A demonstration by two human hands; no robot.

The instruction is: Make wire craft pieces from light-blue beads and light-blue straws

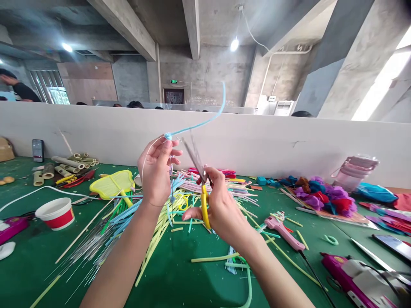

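My left hand is raised above the table, thumb and index finger pinching a light-blue pipe cleaner at a small coiled knob. From there its free length runs right and curls upward. A thin pale strand loops down beside the wrist, and a dark blue piece hangs below the fingers. In my right hand is a pair of scissors with yellow handles. The blades are parted and point up and left, close to the pipe cleaner; whether they touch it I cannot tell.
Loose pipe cleaners and metal wires cover the green table. A paper cup, a yellow mesh piece and bamboo tubes lie left. Rightward are a pink glue gun, a power strip and a bottle.
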